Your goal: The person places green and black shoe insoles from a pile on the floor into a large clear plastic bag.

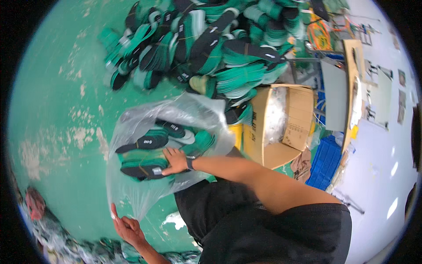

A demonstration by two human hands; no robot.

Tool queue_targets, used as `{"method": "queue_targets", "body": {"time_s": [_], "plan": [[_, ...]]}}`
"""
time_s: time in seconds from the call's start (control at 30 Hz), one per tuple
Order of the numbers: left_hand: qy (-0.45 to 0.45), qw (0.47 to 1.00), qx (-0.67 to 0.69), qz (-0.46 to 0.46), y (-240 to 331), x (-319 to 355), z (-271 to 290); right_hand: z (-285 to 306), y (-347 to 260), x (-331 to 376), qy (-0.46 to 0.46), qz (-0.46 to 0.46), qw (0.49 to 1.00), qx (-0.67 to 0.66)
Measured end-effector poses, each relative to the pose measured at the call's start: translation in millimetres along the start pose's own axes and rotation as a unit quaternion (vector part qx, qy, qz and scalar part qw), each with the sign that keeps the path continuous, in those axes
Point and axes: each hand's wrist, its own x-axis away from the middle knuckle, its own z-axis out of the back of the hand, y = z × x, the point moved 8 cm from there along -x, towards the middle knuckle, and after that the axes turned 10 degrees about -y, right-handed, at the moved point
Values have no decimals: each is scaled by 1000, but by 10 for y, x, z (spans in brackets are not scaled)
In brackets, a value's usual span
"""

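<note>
A clear plastic bag (132,189) lies spread on the green floor, its mouth wide. Inside are several bundles of green and black insoles (204,141). My right hand (176,160), with a dark band at the wrist, reaches into the bag and grips the end of a banded insole bundle (143,169), thumb on one side and fingers on the other. At the lower left, my left hand (128,228) pinches the bag's near edge, with the index finger pointing up along the stretched plastic. The exact pinch point is hard to make out.
A big heap of banded insoles (206,39) covers the floor beyond the bag. To the right stand an upright cardboard box (301,119) and a yellow container (236,134), with blue cloth (324,163) farther right. More bagged goods (57,233) line the lower left.
</note>
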Motion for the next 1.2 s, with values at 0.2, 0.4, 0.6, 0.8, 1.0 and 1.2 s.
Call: {"method": "queue_targets", "body": {"time_s": [0.2,0.4,0.6,0.8,1.0,1.2], "plan": [[46,998,-41,20,-69,-60,-179,1348,-235,1620,-16,241,961,-133],[73,993,-66,67,-354,-125,-189,4624,1763,2083,480,-16,871,104],[39,985,-131,105,-617,-222,-69,5271,3810,1473,71,-333,931,129],[101,969,-218,63,-520,64,238,5050,3572,1254,-73,-302,945,105],[161,965,-191,78,-282,110,239,4860,3575,1349,-10,-301,930,209],[68,991,-105,41,-287,-4,-128,4691,2813,1508,126,-161,925,320]]}}
